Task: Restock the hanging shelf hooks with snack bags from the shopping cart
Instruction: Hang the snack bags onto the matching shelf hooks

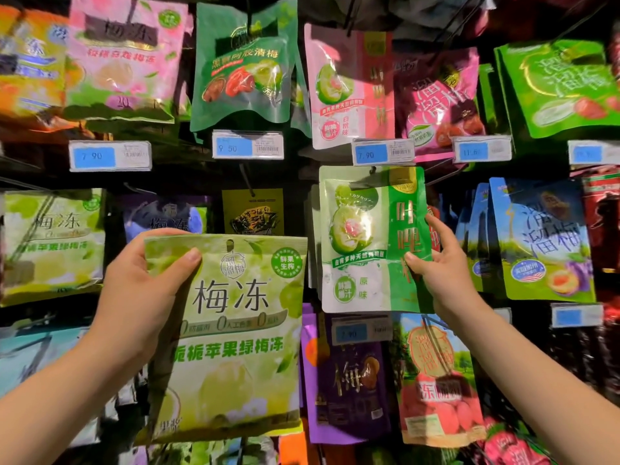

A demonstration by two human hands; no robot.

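Gripping the top left corner of a pale green snack bag, the left hand holds it up before the display, thumb across its face. Further in, the right hand pinches the right edge of a green-and-white bag (front of its stack) hanging from a hook. Behind hang more bags above blue price tags.

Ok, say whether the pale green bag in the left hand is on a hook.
Off. The left hand grips the pale green bag by its top corner; its hang hole holds no hook.
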